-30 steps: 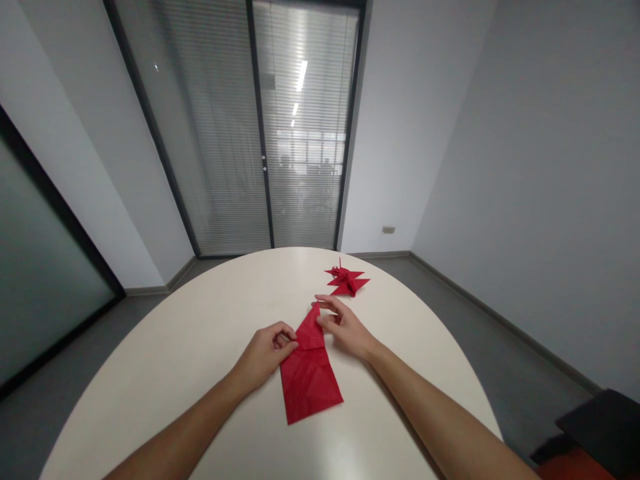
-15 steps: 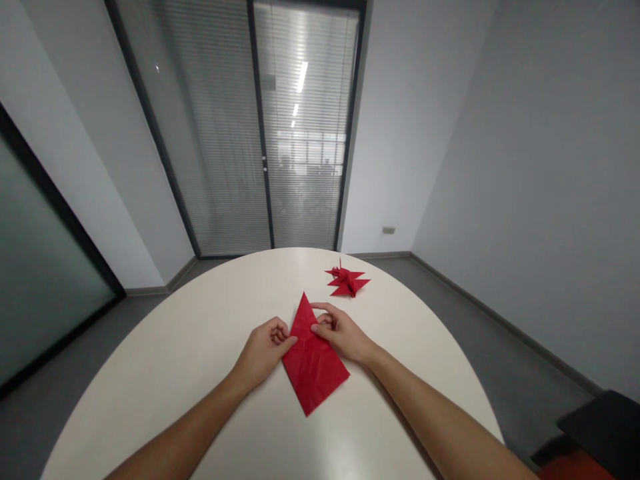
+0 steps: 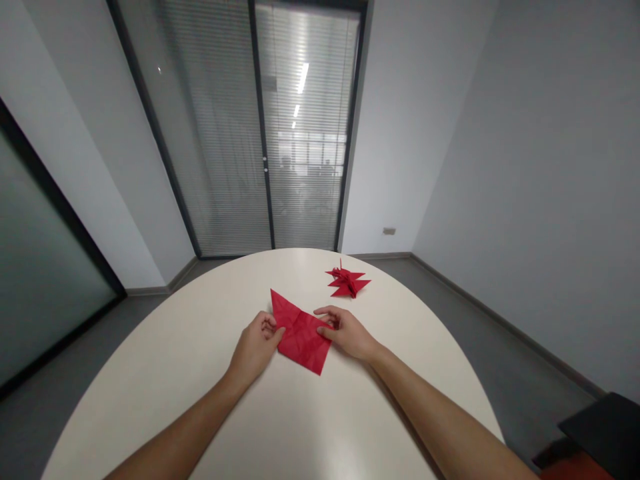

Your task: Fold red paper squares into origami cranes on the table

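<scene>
A creased red paper [image 3: 300, 333], folded into a triangle-like shape, lies flat on the white oval table [image 3: 200, 373] between my hands. My left hand [image 3: 255, 347] pinches its left edge with curled fingers. My right hand [image 3: 345, 331] pinches the right corner, thumb against the paper, forefinger stretched over it. One pointed corner of the paper sticks out toward the far left.
A finished red origami crane [image 3: 347, 281] sits farther back on the table, right of centre. Glass doors with blinds stand beyond the table's far edge. A dark chair [image 3: 600, 427] shows at the lower right, off the table.
The red paper has been turned counter-clockwise on the table, its point swinging from straight ahead to the far left. Both hands shifted a little toward me with it.
</scene>
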Tool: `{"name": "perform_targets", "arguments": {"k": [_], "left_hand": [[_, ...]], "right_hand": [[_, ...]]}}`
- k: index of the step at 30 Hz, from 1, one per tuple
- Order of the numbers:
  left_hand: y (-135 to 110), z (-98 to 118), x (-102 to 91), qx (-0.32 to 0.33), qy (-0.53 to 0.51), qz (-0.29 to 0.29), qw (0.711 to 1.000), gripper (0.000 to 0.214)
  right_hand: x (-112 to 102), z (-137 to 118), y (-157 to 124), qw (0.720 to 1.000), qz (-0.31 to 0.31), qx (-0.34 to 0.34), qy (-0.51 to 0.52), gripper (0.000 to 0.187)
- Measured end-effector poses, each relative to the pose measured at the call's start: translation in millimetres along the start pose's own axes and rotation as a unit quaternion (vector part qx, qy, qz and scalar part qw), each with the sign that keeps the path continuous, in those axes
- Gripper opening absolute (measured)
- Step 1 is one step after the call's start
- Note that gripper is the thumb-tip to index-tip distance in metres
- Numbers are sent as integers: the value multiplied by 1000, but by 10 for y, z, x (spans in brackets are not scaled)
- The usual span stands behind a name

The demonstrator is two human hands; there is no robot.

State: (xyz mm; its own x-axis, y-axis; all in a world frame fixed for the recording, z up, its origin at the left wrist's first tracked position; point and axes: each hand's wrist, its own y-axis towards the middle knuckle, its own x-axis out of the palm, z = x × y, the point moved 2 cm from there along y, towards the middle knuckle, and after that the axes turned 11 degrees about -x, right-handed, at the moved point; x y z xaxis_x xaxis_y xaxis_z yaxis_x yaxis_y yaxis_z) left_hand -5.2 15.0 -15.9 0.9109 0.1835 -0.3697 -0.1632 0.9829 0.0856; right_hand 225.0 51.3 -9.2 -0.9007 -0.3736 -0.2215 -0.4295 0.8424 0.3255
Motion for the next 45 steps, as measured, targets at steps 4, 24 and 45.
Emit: {"name": "perform_targets", "arguments": {"k": [4,24,45], "left_hand": [[-70,89,-55,16,171,20,985,13],[-94,-4,-44,183,270,-97,940,32],[-181,341,-136,126,132,-82,980,28]], "right_hand": [[-9,-15,12,998,-5,-22,-65,29],[-214,-181,-84,983,-146,-94,-57,46],[-154,-193,4,995,-27,-88,-31,33]]}}
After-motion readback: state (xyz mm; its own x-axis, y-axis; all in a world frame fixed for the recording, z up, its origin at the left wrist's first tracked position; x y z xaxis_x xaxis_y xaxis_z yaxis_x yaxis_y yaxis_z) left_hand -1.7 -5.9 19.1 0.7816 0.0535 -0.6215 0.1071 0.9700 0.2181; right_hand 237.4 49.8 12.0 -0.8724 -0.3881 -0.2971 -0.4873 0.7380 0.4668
